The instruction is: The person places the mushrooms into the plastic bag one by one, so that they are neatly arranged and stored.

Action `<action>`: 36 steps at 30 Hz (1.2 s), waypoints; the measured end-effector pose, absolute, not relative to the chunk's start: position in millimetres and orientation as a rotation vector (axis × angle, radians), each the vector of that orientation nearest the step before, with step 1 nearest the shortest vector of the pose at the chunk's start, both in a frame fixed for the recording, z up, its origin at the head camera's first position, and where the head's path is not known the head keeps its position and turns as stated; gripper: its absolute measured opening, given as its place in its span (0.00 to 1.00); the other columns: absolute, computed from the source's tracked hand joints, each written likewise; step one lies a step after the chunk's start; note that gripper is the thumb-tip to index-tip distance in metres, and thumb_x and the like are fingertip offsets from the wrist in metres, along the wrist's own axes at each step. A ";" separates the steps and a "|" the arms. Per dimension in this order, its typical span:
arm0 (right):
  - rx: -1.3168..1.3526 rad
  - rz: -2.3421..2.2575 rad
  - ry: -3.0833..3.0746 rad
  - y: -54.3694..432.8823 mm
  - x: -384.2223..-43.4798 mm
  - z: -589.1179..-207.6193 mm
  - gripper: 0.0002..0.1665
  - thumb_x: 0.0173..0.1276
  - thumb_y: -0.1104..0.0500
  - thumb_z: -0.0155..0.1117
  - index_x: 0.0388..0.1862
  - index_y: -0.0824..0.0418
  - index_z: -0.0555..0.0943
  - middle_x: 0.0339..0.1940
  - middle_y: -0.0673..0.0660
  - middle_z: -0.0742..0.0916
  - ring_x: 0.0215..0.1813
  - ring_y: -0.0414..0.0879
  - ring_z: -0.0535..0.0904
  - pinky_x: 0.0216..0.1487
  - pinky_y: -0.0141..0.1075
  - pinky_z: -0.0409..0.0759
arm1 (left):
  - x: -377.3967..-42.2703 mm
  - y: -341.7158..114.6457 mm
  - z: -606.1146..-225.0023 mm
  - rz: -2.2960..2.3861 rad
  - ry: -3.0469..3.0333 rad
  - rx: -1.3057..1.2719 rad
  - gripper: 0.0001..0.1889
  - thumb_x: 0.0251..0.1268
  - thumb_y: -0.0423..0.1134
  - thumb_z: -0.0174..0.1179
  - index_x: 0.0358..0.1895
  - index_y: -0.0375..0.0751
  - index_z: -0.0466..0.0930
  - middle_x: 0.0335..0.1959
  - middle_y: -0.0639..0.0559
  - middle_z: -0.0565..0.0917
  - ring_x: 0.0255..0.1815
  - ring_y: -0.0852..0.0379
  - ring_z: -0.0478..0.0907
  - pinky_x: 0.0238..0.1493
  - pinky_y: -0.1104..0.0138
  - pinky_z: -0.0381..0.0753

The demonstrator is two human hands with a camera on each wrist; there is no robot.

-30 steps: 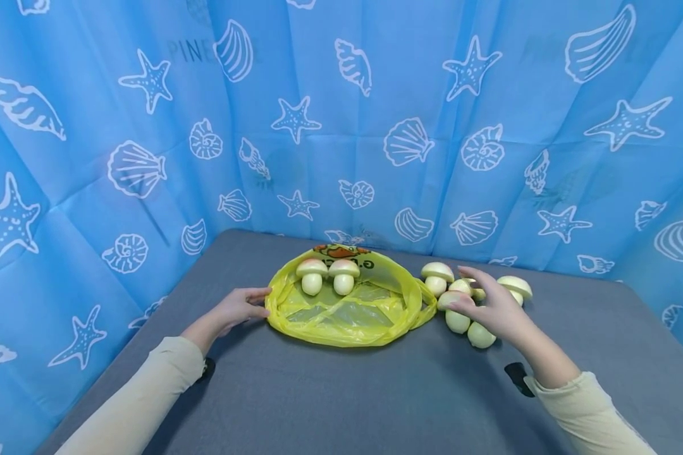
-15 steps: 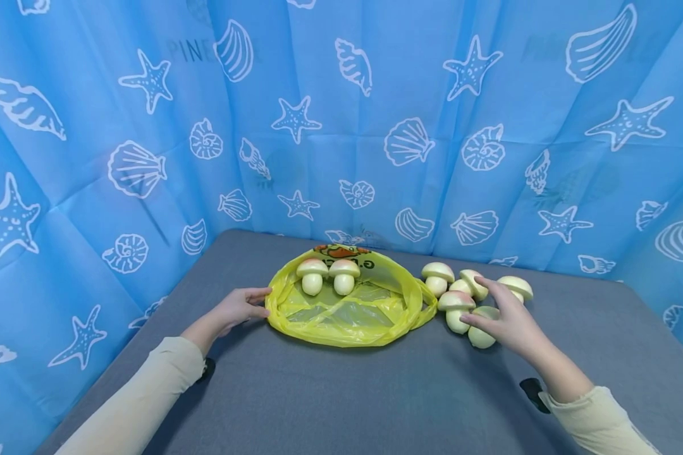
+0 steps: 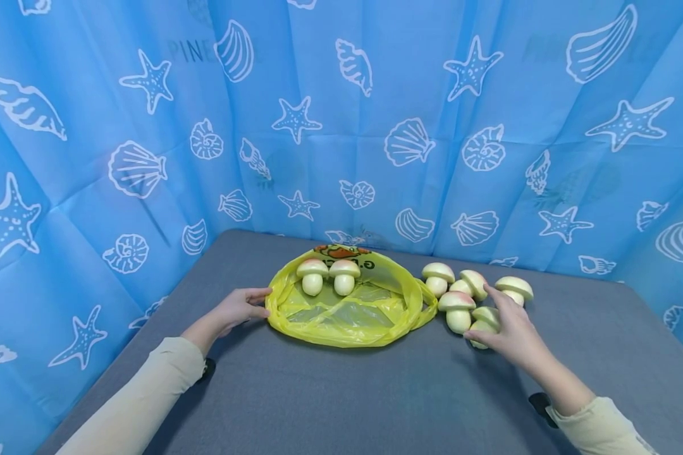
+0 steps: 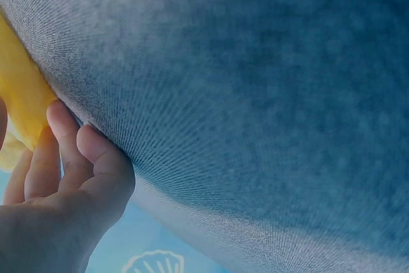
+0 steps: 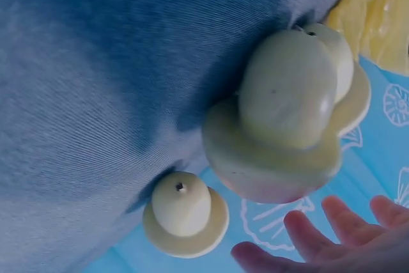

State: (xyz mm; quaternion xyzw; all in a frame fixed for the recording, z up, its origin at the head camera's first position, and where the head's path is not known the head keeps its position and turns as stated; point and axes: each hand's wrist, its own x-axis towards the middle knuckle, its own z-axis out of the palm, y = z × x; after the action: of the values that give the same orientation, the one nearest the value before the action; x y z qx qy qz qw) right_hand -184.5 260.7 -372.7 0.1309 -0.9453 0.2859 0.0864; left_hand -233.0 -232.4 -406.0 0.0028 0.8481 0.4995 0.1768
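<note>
My left hand (image 3: 236, 311) holds the left rim of a yellow plastic bag (image 3: 341, 337), thumb and fingers on either side of the edge. Inside the bag's wide mouth two toy mushrooms (image 3: 344, 278) stand side by side at the back wall. To the right of the bag, my right hand (image 3: 515, 328) spreads thumb and fingers around the near right toy mushroom (image 3: 486, 319) of a cluster. In the right wrist view its fingers (image 5: 348, 218) are spread beside a large pale mushroom (image 5: 287, 87), with a visible gap.
More toy mushrooms crowd there: one in front (image 3: 456, 311), one behind (image 3: 473, 282), and one by the bag's handle (image 3: 437, 278). Another mushroom (image 3: 514, 289) sits farther right. A grey cloth-covered table (image 3: 341, 404) lies below; a blue shell-print curtain (image 3: 341, 158) hangs behind it.
My right hand has drawn back right and nearer to me, from the front-middle mushroom to the near right one, uncovering the mushrooms behind. The left hand and bag stay in place.
</note>
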 end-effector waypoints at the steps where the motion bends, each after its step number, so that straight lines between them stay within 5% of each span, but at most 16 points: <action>1: 0.389 0.836 -2.825 261.4 -184.5 -374.0 0.60 0.50 0.58 0.80 0.71 0.79 0.55 0.66 0.82 0.64 0.63 0.77 0.61 0.57 0.70 0.61 | -232.9 -232.2 -406.0 1.415 2.400 0.006 0.32 0.67 0.32 0.60 0.73 0.31 0.60 0.72 0.31 0.61 0.72 0.35 0.57 0.65 0.41 0.61; 14: 0.314 0.779 -2.985 267.7 -181.8 -387.2 0.72 0.51 0.50 0.79 0.78 0.67 0.38 0.75 0.76 0.51 0.70 0.79 0.45 0.49 0.82 0.46 | -232.6 -232.6 -406.2 1.416 2.400 -0.005 0.32 0.67 0.33 0.60 0.73 0.32 0.60 0.72 0.32 0.61 0.72 0.35 0.57 0.65 0.41 0.60; 29: 0.297 0.710 -3.023 270.8 -184.5 -394.2 0.62 0.49 0.51 0.80 0.73 0.75 0.54 0.72 0.77 0.57 0.68 0.77 0.52 0.48 0.81 0.53 | -233.5 -232.7 -406.6 1.406 2.399 -0.001 0.32 0.67 0.33 0.60 0.73 0.32 0.60 0.72 0.32 0.61 0.72 0.35 0.57 0.66 0.41 0.60; 36: 0.374 0.732 -2.989 271.7 -188.8 -395.0 0.59 0.47 0.58 0.81 0.68 0.82 0.56 0.68 0.84 0.57 0.66 0.80 0.54 0.58 0.72 0.58 | -233.8 -233.0 -405.5 1.408 2.384 0.002 0.32 0.68 0.33 0.60 0.73 0.33 0.59 0.72 0.32 0.61 0.72 0.35 0.56 0.66 0.41 0.60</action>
State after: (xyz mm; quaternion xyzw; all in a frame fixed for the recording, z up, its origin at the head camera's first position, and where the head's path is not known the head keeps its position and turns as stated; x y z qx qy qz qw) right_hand -188.8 271.7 -395.0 0.1205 -0.9640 0.2362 0.0208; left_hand -233.8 -233.0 -405.5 0.0005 0.8461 0.4997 0.1854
